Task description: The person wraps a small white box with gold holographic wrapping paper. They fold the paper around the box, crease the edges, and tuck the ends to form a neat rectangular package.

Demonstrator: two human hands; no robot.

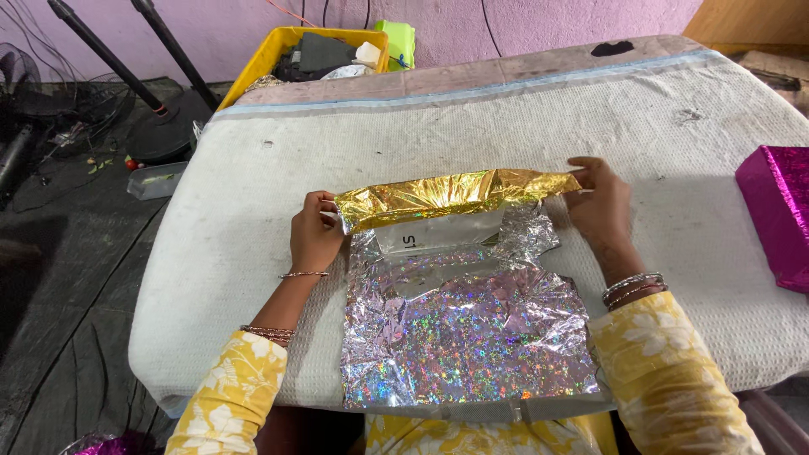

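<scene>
Foil [459, 324]: a crinkled holographic silver sheet is laid on the white padded table [253, 168], at the near edge; its gold far edge [455, 194] is folded up and over toward the person.
Box [438, 232]: a pale box is seen under the gold flap, on the far part of the foil; only one side is shown, and most of it is hidden.
Left hand [313, 236]: it is closed in a pinch on the left end of the gold flap, just left of the box.
Right hand [600, 202]: its fingers are curled and pinched on the right end of the flap, right of the box.
Pink parcel [779, 211]: a parcel wrapped in magenta foil is set well right of the box, at the table's right edge.
Crate [295, 50]: a yellow crate of odds and ends is placed beyond the box, off the table's far left corner.
Tear risk: the thin sheet is judged likely to split at a crease if the two ends are pulled apart too hard.
Skew risk: if one end is drawn further than the other, the flap is likely to be laid crooked across the box.
Slip risk: the box may be pushed along the slick foil if the flap is pressed down unevenly.
Crease risk: further wrinkles are likely wherever the foil is gripped tightly.
</scene>
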